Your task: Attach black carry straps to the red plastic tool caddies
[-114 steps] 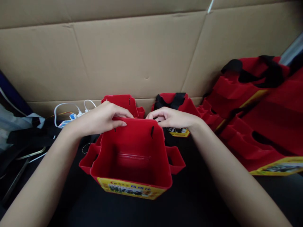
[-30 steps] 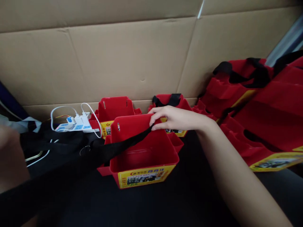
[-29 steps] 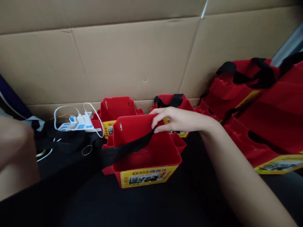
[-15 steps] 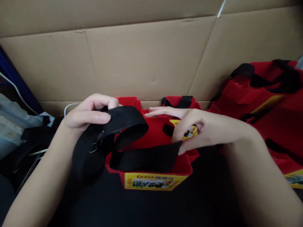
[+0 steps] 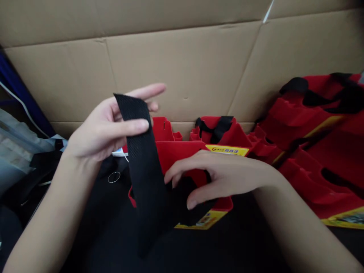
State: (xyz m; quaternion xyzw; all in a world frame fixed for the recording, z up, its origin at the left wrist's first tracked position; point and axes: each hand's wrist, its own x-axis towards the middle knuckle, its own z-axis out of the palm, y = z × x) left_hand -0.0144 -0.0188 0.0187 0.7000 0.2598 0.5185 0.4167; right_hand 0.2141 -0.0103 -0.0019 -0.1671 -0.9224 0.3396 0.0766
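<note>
A black webbing strap (image 5: 143, 163) is pinched between the thumb and fingers of my left hand (image 5: 105, 127), its cut end turned up above the thumb. From there the strap hangs down in front of a red tool bag (image 5: 182, 151) with a yellow printed label. My right hand (image 5: 216, 178) is over the bag's opening, thumb and fingers curved and apart, beside the dark lower part of the strap. Whether its fingertips touch the strap is hard to make out. A thin metal ring (image 5: 114, 177) lies on the black surface left of the bag.
More red bags with black straps (image 5: 315, 148) are piled at the right. Another red bag (image 5: 217, 129) stands behind the near one, against a cardboard wall (image 5: 176, 76). Clear plastic wrapping (image 5: 17, 151) and dark items are at the far left.
My left hand has raised the strap's end, and the strap now hangs straight rather than looped. My right hand has moved left and lower over the bag, away from the strap's right part.
</note>
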